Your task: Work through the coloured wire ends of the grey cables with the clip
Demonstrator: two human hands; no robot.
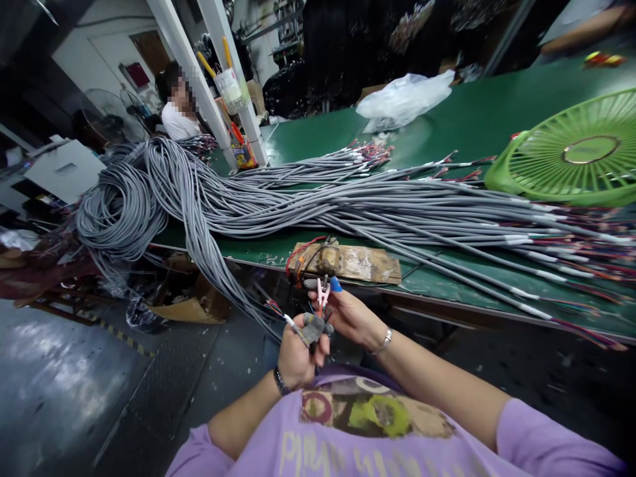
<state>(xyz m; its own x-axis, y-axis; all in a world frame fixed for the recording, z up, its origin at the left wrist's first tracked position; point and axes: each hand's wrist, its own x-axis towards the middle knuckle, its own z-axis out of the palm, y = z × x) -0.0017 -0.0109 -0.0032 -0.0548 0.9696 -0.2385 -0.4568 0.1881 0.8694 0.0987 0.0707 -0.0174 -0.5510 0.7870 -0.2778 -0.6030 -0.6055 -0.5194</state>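
My left hand is closed around the end of a grey cable, whose thin coloured wires fan out to the left; grey covers wrap some of its fingertips. Beside it, my right hand is closed in a pinch, a blue cover on one fingertip. At its fingers is a small pale pink forked piece, with an orange wire running below it; the exact kind is unclear. Just beyond my hands, a wooden board with a brown lump and red and black leads lies on the table edge.
Bundles of grey cables stretch across the green table. A green fan stands at right, near a white plastic bag. A post carries a tool cup. A person sits behind; another person's arm is at upper right.
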